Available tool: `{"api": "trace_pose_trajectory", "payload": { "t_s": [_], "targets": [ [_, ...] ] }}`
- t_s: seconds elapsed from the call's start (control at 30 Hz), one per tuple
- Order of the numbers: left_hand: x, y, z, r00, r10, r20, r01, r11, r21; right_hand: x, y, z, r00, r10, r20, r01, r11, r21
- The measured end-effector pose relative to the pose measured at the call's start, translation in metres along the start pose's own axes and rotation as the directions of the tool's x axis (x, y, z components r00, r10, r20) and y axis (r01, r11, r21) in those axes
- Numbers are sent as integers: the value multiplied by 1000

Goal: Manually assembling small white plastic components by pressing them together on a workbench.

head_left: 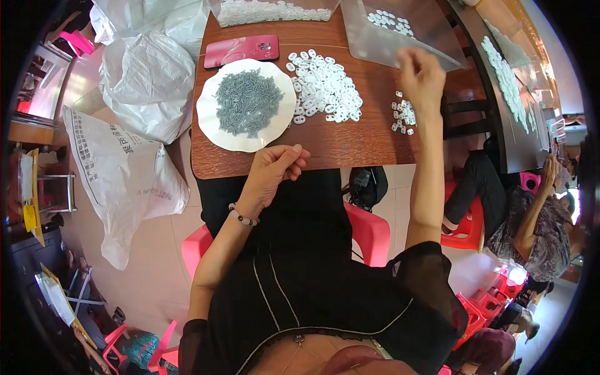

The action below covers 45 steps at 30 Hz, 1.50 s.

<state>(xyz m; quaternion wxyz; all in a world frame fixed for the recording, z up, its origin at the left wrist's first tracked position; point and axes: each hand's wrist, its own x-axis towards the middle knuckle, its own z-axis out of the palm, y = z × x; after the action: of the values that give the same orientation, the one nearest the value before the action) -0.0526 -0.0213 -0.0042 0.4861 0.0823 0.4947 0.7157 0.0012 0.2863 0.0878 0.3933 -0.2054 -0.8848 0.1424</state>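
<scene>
My left hand (278,169) is at the table's near edge, thumb and fingers pinched together; anything between them is too small to make out. My right hand (423,78) is raised over the table's right side, beside the clear plastic bin (381,53), its fingers curled in. I cannot see what, if anything, they grip. A white scalloped plate (209,115) bears a heap of small grey rod-like pieces (249,103). To its right lies a loose pile of white oval plastic pieces with holes (328,87). A smaller cluster of white pieces (404,117) lies below my right hand.
A red phone (242,51) lies behind the plate. Another clear bin of white pieces (275,12) stands at the far edge. White sacks (147,81) rest on the floor at left. To the right, a person (531,231) sits by a dark table (500,94) with more white pieces.
</scene>
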Motion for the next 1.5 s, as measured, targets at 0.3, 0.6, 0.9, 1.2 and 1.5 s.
{"api": "trace_pose_trajectory", "payload": {
  "t_s": [0.3,0.6,0.9,1.2,1.5],
  "targets": [
    [-1,0,2,1000,10,-13,-9,1000,12,-97,-33,19,860,-125,495,49,985,164],
    [1,-2,4,999,14,-37,-13,999,33,-103,-32,31,888,-82,452,3,985,173],
    [-1,-1,9,999,32,-40,-29,998,62,-106,-33,29,929,14,370,-107,966,234],
    [0,-2,26,999,44,-21,-41,988,149,-109,-37,29,963,-43,267,-27,967,253],
    [4,9,30,991,-107,80,106,994,11,-114,-64,7,902,-322,288,90,792,603]
  ]
}}
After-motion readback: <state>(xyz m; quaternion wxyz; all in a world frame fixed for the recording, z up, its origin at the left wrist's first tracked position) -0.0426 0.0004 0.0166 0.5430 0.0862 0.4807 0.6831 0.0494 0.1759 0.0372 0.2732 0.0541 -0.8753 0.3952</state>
